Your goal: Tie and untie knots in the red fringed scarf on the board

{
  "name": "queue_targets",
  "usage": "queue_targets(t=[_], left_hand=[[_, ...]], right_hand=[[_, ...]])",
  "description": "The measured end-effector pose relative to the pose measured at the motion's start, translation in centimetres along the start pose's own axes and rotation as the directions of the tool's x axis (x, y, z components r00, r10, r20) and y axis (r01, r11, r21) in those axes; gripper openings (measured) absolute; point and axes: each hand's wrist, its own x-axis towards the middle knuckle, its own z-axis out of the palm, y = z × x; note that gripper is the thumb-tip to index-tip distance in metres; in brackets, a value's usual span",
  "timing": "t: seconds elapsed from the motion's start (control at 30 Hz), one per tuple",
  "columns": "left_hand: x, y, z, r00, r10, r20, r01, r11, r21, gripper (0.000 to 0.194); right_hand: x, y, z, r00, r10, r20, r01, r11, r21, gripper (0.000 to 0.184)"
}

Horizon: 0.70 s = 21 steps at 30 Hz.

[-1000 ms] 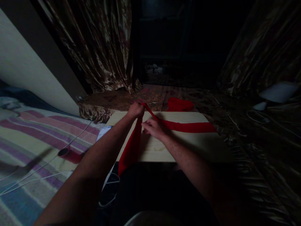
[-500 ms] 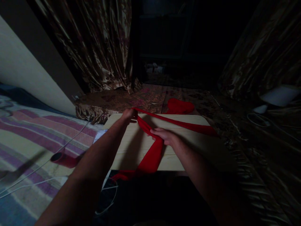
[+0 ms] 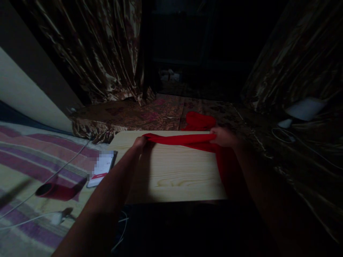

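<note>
A long red strip of cloth (image 3: pixel 178 139) stretches between my two hands above a pale wooden tabletop (image 3: pixel 171 178). My left hand (image 3: pixel 140 143) is closed on its left end, over the table's far left part. Toward the far right corner, my right hand (image 3: pixel 224 137), a little blurred, grips the strip at its other side. From there the cloth hangs down past the table's right side into shadow. Another piece of red fabric (image 3: pixel 199 120) lies bunched beyond the far edge; whether it joins the strip I cannot tell.
A striped bedspread (image 3: pixel 24 164) is on the left, bearing a dark red cylinder (image 3: pixel 57 191), a phone or tablet with a lit screen (image 3: pixel 103 166), a white plug (image 3: pixel 56 217) and cables. Patterned curtains (image 3: pixel 112 53) hang behind. A white lamp (image 3: pixel 305 109) stands at the right.
My right hand has moved right and away from me, drawing the strip taut across the table. The cloth that hung over the near edge is gone from there. My left hand stays gripping.
</note>
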Motion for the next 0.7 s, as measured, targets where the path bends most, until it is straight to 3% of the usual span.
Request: queue_targets(t=[0.03, 0.07, 0.1, 0.13, 0.17, 0.2, 0.23, 0.27, 0.33, 0.4, 0.47, 0.53, 0.6, 0.7], left_hand=[[0.1, -0.2, -0.2, 1.000, -0.003, -0.002, 0.003, 1.000, -0.003, 0.019], [0.2, -0.4, -0.4, 1.000, -0.007, 0.004, 0.007, 1.000, -0.017, 0.020], [0.2, -0.5, -0.7, 1.000, -0.009, 0.007, 0.010, 0.999, -0.038, 0.022], [0.3, -0.6, -0.9, 1.000, -0.011, 0.002, 0.011, 0.998, -0.065, 0.022], [0.5, -0.7, -1.2, 1.000, -0.011, -0.012, 0.010, 0.996, -0.093, 0.021], [0.6, -0.8, -1.5, 0.999, -0.009, -0.033, 0.005, 0.993, -0.119, 0.020], [0.8, -0.8, -1.7, 0.998, -0.006, -0.056, -0.001, 0.990, -0.140, 0.019], [0.9, -0.9, -1.9, 0.997, -0.002, -0.077, -0.010, 0.988, -0.154, 0.017], [1.2, -1.1, -2.0, 0.994, 0.007, -0.105, -0.025, 0.985, -0.169, 0.015], [1.3, -1.3, -2.0, 0.993, 0.012, -0.121, -0.035, 0.981, -0.188, 0.014], [1.2, -1.4, -1.8, 0.992, 0.020, -0.128, -0.046, 0.977, -0.207, 0.014], [1.1, -1.4, -1.8, 0.992, 0.025, -0.120, -0.052, 0.974, -0.221, 0.014], [1.1, -1.5, -1.9, 0.994, 0.024, -0.108, -0.049, 0.972, -0.230, 0.016], [1.4, -1.7, -2.3, 0.996, 0.004, -0.087, -0.024, 0.974, -0.226, 0.016]], right_hand=[[-0.1, 0.1, -0.5, 0.979, 0.032, -0.203, -0.057, 0.991, -0.121, 0.017], [-0.3, 0.0, -0.7, 0.926, 0.045, -0.374, -0.129, 0.971, -0.201, 0.018], [-0.6, -0.2, -0.5, 0.877, 0.043, -0.479, -0.182, 0.952, -0.247, 0.021], [-0.9, -0.4, 0.1, 0.861, 0.031, -0.508, -0.198, 0.940, -0.279, 0.023], [-1.3, -0.6, 1.0, 0.887, 0.016, -0.462, -0.176, 0.936, -0.305, 0.024], [-1.7, -0.9, 2.3, 0.944, -0.014, -0.328, -0.102, 0.937, -0.333, 0.024], [-2.1, -1.2, 3.7, 0.988, -0.067, -0.137, 0.017, 0.942, -0.336, 0.024], [-2.5, -1.5, 5.1, 0.991, -0.121, 0.061, 0.134, 0.945, -0.299, 0.024], [-2.9, -2.1, 7.6, 0.922, -0.189, 0.338, 0.254, 0.954, -0.157, 0.034], [-2.7, -2.7, 9.2, 0.864, -0.207, 0.458, 0.239, 0.971, -0.011, 0.039], [-1.8, -3.2, 9.8, 0.895, -0.233, 0.381, 0.230, 0.972, 0.053, 0.035], [-0.5, -3.7, 9.9, 0.951, -0.273, 0.146, 0.277, 0.961, -0.007, 0.025], [0.8, -3.9, 10.0, 0.937, -0.345, -0.056, 0.334, 0.931, -0.149, 0.018], [2.3, -3.6, 10.3, 0.895, -0.441, -0.063, 0.403, 0.861, -0.310, 0.025]])
